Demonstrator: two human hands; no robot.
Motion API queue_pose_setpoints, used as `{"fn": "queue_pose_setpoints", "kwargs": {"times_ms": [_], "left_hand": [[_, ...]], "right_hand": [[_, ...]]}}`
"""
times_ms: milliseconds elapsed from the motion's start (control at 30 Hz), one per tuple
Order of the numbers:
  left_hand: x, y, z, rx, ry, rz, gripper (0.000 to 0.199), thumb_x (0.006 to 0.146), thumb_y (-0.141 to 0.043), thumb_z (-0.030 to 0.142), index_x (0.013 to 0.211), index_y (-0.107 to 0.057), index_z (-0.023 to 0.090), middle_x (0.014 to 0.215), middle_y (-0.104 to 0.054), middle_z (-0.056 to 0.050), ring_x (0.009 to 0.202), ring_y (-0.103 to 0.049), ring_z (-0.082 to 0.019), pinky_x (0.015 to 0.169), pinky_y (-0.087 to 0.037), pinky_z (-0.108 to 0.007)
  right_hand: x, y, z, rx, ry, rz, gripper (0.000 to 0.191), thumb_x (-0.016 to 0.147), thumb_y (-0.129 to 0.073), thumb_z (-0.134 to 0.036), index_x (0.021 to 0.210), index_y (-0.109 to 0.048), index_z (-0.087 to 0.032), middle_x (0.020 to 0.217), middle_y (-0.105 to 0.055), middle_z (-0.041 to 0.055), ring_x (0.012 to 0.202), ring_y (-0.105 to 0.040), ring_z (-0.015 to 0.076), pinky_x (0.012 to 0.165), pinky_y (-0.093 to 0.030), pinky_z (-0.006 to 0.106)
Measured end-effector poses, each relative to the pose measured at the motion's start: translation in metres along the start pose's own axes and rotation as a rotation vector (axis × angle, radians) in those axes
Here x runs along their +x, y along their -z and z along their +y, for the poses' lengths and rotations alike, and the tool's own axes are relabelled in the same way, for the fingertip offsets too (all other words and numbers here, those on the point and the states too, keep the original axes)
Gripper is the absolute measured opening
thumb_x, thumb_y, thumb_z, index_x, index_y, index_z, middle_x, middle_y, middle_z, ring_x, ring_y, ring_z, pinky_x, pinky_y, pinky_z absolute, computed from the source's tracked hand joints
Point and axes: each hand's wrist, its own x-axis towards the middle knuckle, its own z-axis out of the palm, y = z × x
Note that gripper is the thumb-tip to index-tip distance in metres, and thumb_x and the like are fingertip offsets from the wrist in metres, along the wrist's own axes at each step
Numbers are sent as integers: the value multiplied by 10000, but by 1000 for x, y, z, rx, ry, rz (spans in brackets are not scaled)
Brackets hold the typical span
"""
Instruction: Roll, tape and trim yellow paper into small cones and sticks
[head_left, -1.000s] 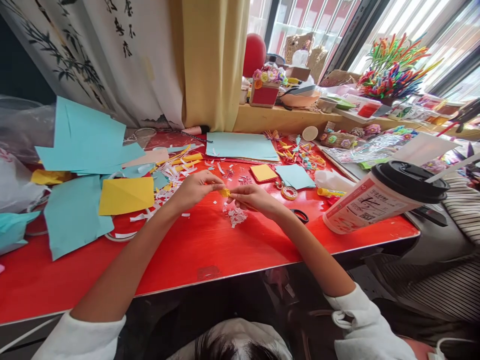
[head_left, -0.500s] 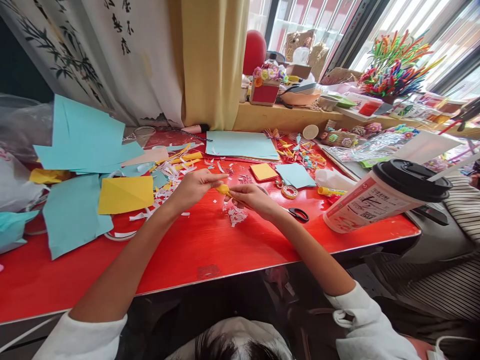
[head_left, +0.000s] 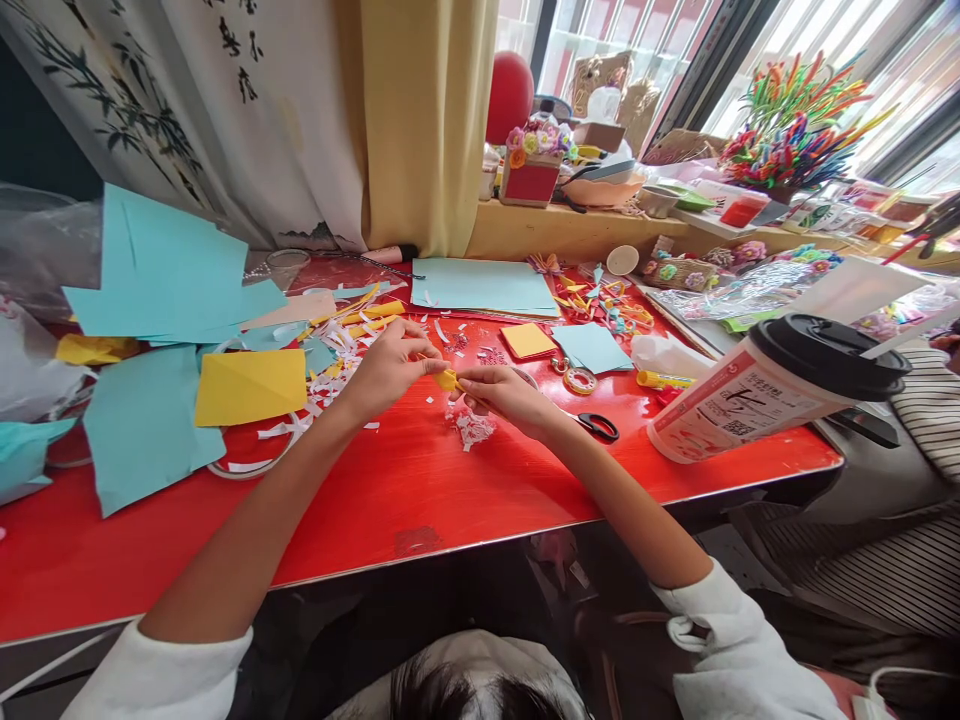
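Observation:
Above the red table (head_left: 352, 530), a small yellow paper piece (head_left: 447, 380) is held between both hands. My left hand (head_left: 395, 368) pinches its left side with thumb and fingers. My right hand (head_left: 504, 395) has its fingers closed on the piece's right end. The piece's exact shape is partly covered by the fingers. Shredded white paper (head_left: 474, 428) lies just below the hands. Black-handled scissors (head_left: 598, 427) rest to the right, by my right forearm. A yellow square stack (head_left: 528, 341) and light blue squares (head_left: 592, 348) lie behind my right hand.
Blue sheets (head_left: 150, 430), a yellow sheet (head_left: 251, 387) and paper scraps cover the left side. A tilted drink cup (head_left: 750, 400) stands at the right, near a person's striped sleeve (head_left: 926, 420). Tape (head_left: 580, 381) and a yellow tube (head_left: 664, 380) lie behind the scissors.
My left hand's fingers, stretched out before, have curled in and now pinch the yellow piece. My right hand has hardly moved.

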Motion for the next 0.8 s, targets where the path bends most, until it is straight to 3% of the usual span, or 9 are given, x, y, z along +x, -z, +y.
{"fn": "queue_pose_setpoints", "kwargs": {"times_ms": [100,567,800], "left_hand": [[1,-3,-2,19,29,33,304,779,-581,456,735,-696,178,838,-485,-34,781,-492,-156,753,-412,-311],[-1,-12,-1,84,29,109,312,808,-557,445,702,-682,179,807,-469,-23,756,-485,-143,737,-409,-304],[-2,-11,0,108,8,138,289,820,-555,405,710,-664,161,816,-456,-23,765,-483,-142,742,-410,-303]], "right_hand": [[0,-1,0,5,-17,14,128,813,-534,-208,808,-633,-127,775,-611,17,549,-445,47,534,-336,206],[3,0,6,-11,38,-39,172,822,-533,-260,790,-638,-127,765,-597,18,536,-428,49,534,-336,215],[4,-2,7,-57,65,-19,331,859,-486,-394,754,-642,-121,590,-480,-12,506,-388,60,511,-309,221]]}}
